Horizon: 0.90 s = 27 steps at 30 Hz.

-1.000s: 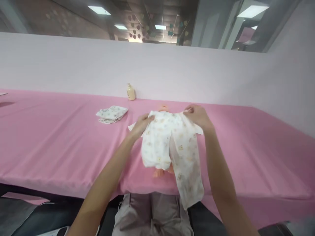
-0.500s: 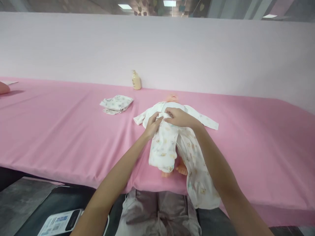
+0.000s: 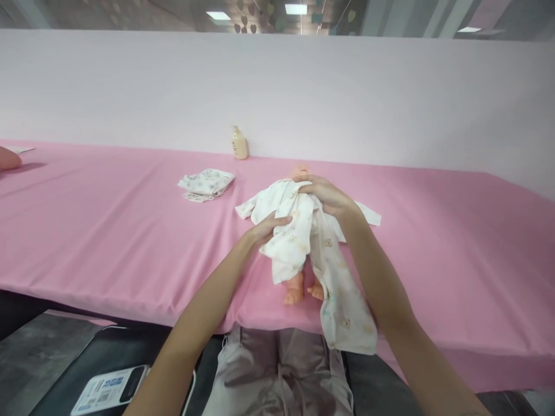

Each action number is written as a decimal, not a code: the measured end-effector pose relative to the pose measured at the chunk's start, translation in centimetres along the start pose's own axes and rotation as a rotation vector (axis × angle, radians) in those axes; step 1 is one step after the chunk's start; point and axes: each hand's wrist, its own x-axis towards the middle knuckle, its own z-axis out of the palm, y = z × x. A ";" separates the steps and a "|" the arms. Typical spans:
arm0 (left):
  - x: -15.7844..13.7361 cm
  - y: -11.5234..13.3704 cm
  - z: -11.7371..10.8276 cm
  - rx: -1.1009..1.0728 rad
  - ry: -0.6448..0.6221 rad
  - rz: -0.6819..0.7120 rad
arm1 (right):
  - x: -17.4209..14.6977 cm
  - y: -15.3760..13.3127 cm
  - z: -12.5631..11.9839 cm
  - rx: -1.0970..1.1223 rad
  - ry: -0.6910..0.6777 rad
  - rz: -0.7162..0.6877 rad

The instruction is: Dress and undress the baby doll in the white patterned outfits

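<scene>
A baby doll (image 3: 295, 289) lies on its back in a white long-sleeved top (image 3: 269, 202), with its bare feet toward me. Over its body hang pale printed baby trousers (image 3: 343, 306); one leg is bunched at the middle, the other dangles past the table's front edge. My right hand (image 3: 326, 193) grips the trousers' upper end near the doll's chest, fingers curled into the cloth. Lower and to the left, my left hand (image 3: 269, 225) holds the bunched leg at its side, thumb on top and fingers partly hidden under the fabric. Most of the doll's face is out of sight.
A folded printed cloth (image 3: 207, 182) lies left of the doll. Behind it a cream pump bottle (image 3: 239, 144) stands by the white wall (image 3: 130, 86). The pink table cover (image 3: 108, 231) drapes over the front edge. Below, a white phone-like device (image 3: 108, 392) rests on a black seat.
My right hand has moved up and slightly right with the trousers' top. My left hand has slid down the cloth. The trousers have risen, baring more of the doll's feet.
</scene>
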 end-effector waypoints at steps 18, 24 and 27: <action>0.4 1.1 -0.6 0.021 0.075 0.063 | -1.0 -0.5 0.2 -0.451 -0.264 0.050; 0.2 1.1 -0.6 -0.022 0.115 -0.011 | -0.9 -0.2 0.0 -0.472 -0.296 0.005; -0.6 1.2 -1.0 0.134 0.072 -0.159 | -0.6 0.2 0.0 -0.278 -0.224 -0.017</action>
